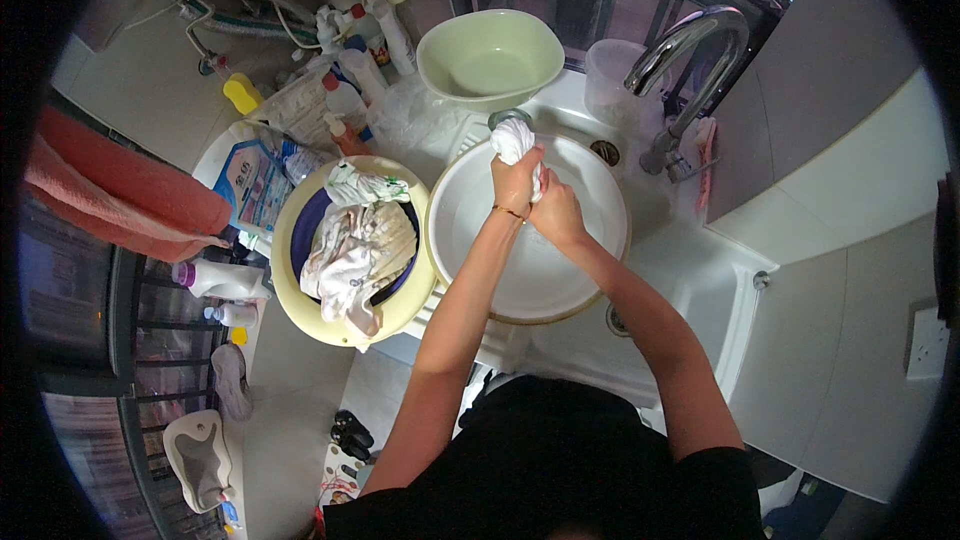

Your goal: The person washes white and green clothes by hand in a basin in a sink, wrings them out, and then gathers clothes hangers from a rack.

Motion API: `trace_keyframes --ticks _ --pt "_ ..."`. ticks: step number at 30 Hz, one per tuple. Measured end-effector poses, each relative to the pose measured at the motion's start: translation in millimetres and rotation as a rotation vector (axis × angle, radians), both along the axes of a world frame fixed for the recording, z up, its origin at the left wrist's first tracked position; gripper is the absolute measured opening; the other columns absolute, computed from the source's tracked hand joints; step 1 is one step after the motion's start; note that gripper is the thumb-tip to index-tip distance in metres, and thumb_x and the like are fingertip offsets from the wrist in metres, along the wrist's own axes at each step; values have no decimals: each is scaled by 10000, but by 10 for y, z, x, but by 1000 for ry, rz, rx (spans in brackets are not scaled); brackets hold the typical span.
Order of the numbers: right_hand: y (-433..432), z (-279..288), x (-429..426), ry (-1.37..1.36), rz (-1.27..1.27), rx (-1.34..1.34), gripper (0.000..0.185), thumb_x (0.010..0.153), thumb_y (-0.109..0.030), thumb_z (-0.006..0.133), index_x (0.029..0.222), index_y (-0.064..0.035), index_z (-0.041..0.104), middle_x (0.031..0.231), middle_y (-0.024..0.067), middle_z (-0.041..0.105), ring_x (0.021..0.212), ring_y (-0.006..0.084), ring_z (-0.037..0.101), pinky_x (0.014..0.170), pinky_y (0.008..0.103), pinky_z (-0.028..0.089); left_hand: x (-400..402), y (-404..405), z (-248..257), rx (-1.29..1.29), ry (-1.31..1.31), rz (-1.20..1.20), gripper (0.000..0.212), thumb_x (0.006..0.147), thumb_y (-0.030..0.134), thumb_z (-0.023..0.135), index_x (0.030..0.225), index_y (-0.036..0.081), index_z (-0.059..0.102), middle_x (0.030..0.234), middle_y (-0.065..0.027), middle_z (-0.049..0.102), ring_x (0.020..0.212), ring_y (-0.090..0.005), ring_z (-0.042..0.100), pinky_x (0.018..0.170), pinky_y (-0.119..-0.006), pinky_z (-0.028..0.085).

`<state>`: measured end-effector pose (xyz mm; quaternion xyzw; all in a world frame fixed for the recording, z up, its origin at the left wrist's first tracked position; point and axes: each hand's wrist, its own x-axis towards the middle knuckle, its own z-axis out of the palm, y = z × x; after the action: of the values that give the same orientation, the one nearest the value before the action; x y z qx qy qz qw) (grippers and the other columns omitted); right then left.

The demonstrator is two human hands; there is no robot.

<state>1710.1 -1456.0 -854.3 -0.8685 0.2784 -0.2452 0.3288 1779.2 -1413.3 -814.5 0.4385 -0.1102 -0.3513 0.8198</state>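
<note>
My left hand (515, 181) and my right hand (556, 208) are closed together around a twisted, bunched white cloth (512, 139). They hold it over a large white basin (529, 281) with water in it, standing in the sink. To the left, a pale yellow basin (289, 300) holds a dark blue inner basin with light-coloured, patterned cloths (356, 247) heaped in it. Part of the white cloth is hidden inside my grip.
A pale green basin (491, 60) stands behind the white one, beside a clear plastic bucket (611, 79). The chrome faucet (694, 67) arches at the right. Bottles (367, 34) crowd the back left corner. A red towel (124, 187) hangs at the left.
</note>
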Motion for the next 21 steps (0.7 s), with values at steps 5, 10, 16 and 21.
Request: trace_keyframes --ticks 5,10,16,21 --pt "-89 28 -15 70 -23 -143 304 642 -189 600 786 -3 408 631 225 541 648 387 543 598 452 431 -60 -123 5 -14 42 158 91 697 49 526 709 7 446 471 -64 408 345 -154 375 328 -275 305" --pt "-8 80 -88 83 29 -78 327 641 -172 603 833 4 406 658 224 540 664 382 541 593 441 433 -17 -33 -28 16 111 115 101 697 64 527 697 18 437 475 -73 417 353 -166 385 342 -286 324" --pt "-147 545 -335 -90 545 1229 611 754 -97 539 1248 -8 191 1174 70 345 941 132 449 728 296 423 17 297 78 30 -27 -177 250 753 284 561 802 47 500 607 -77 491 532 -158 490 408 -251 382" --pt "-104 721 -192 -197 642 1065 462 769 -90 531 1178 -19 329 1056 103 458 922 174 478 706 321 430 -26 324 -76 38 -43 -153 543 799 489 368 1014 0 463 1137 -114 358 1019 -219 385 814 -362 320"
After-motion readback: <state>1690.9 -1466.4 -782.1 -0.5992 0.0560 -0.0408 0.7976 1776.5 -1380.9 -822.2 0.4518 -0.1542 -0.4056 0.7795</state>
